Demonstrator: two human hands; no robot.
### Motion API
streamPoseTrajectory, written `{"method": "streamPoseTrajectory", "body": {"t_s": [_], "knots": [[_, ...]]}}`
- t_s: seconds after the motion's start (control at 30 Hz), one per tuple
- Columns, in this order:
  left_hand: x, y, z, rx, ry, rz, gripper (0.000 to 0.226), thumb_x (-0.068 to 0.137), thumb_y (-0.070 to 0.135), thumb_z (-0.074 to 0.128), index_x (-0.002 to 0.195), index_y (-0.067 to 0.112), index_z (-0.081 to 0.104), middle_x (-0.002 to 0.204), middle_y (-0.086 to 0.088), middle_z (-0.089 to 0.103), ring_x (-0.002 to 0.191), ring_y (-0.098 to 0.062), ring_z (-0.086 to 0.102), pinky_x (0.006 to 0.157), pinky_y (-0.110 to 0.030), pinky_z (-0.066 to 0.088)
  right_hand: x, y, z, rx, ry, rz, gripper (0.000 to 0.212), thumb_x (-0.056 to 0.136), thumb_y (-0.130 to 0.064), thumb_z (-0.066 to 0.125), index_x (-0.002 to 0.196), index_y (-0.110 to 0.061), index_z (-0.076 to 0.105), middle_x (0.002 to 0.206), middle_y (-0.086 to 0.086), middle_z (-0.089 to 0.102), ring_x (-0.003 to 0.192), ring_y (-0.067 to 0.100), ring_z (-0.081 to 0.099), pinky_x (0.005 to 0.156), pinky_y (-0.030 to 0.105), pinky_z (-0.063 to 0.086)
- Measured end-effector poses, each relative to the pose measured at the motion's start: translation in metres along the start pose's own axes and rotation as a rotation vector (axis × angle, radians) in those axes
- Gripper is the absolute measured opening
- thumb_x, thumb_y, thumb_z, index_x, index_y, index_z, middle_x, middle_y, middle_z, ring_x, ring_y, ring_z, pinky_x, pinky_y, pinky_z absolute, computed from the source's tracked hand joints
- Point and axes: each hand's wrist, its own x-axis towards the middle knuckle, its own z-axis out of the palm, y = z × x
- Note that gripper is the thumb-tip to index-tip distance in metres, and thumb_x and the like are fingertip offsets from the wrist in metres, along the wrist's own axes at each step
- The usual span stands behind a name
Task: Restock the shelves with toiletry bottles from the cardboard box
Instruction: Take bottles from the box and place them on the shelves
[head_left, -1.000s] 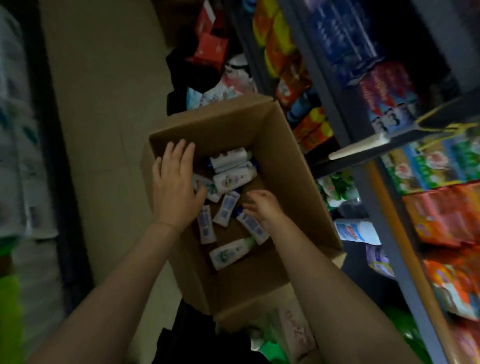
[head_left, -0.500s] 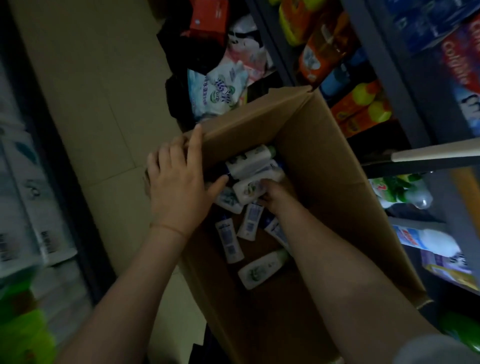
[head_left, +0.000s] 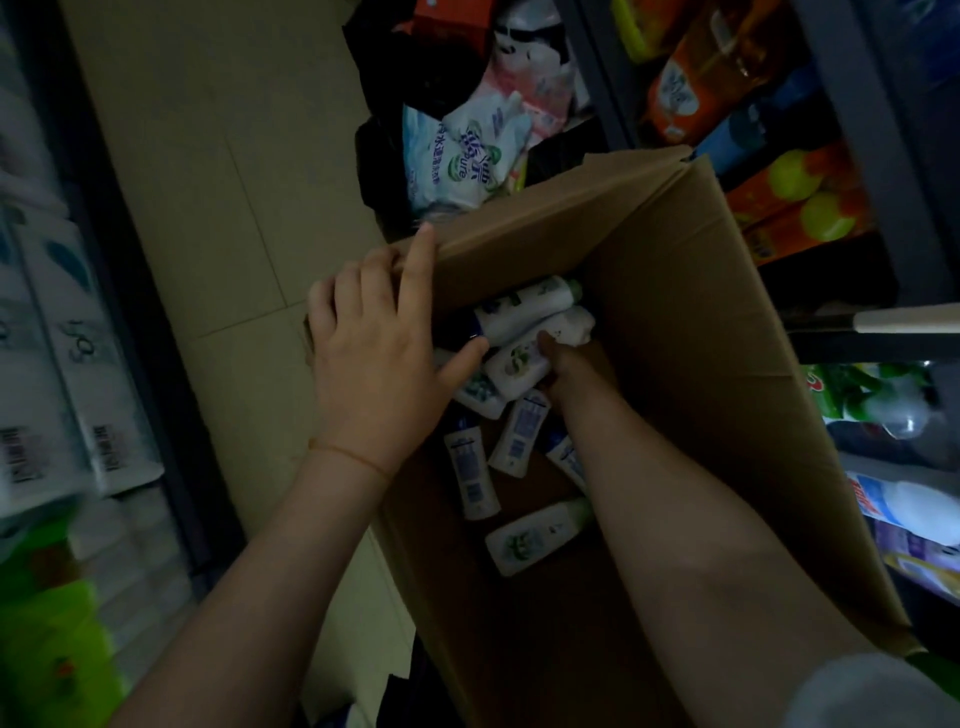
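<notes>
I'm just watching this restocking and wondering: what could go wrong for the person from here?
1. The right hand grips one bottle in a loose pile; lifting it could drag or knock its neighbours.
2. The left hand only rests on the box rim, so the box might tip or slide.
3. The light is dim, so labels are hard to read and a wrong bottle may get picked.

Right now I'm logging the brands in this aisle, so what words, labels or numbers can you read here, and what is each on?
"pure": on the white and blue refill pouch lying on the floor behind the cardboard box; the other characters on it are too blurred to read.
Bottles in the box: printed labels and barcodes, too small to read.
Shelf goods, right: too blurred.
White packs, left: too blurred.
</notes>
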Motion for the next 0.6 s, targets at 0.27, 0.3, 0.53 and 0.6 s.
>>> {"method": "streamPoseTrajectory", "body": {"t_s": [0.27, 0.3, 0.53, 0.6], "knots": [[-0.008, 0.013, -0.018, -0.290, 0.007, -0.050, 0.075, 0.090, 0.045, 0.058, 0.151, 0.011, 0.031, 0.158, -0.021, 0.023, 0.148, -0.037, 0.018, 0.122, -0.053, 0.012, -0.079, 0.012, -0.032, 0.149, -0.118, -0.221, 0.059, 0.091, -0.035, 0.065, 0.141, -0.007, 0.049, 0.137, 0.016, 0.057, 0.114, 0.029, 0.061, 0.079, 0.040, 0.056], [-0.012, 0.021, -0.025, -0.392, -0.017, -0.082, 0.071, 0.091, 0.042, 0.059, 0.150, 0.011, 0.034, 0.159, -0.018, 0.023, 0.149, -0.033, 0.016, 0.122, -0.052, 0.013, -0.107, 0.011, -0.035, 0.206, -0.161, -0.228, 0.054, 0.092, -0.034, 0.065, 0.137, -0.008, 0.053, 0.132, 0.017, 0.061, 0.112, 0.029, 0.063, 0.081, 0.041, 0.055], [-0.045, 0.118, -0.105, -1.249, -0.416, -0.404, 0.035, 0.097, 0.037, 0.058, 0.130, 0.024, 0.057, 0.130, 0.001, 0.058, 0.115, -0.012, 0.058, 0.100, -0.033, 0.049, -0.278, 0.025, -0.084, 0.359, -0.334, -0.367, 0.051, 0.096, -0.058, 0.043, 0.121, -0.019, 0.065, 0.114, 0.011, 0.072, 0.100, 0.027, 0.070, 0.080, 0.042, 0.056], [-0.060, 0.151, -0.137, -1.480, -0.526, -0.499, 0.023, 0.098, 0.036, 0.056, 0.117, 0.023, 0.062, 0.116, -0.003, 0.069, 0.100, -0.017, 0.069, 0.089, -0.036, 0.057, -0.319, 0.032, -0.108, 0.363, -0.348, -0.445, 0.059, 0.097, -0.063, 0.032, 0.120, -0.020, 0.065, 0.112, 0.011, 0.073, 0.097, 0.025, 0.071, 0.082, 0.042, 0.056]]}}
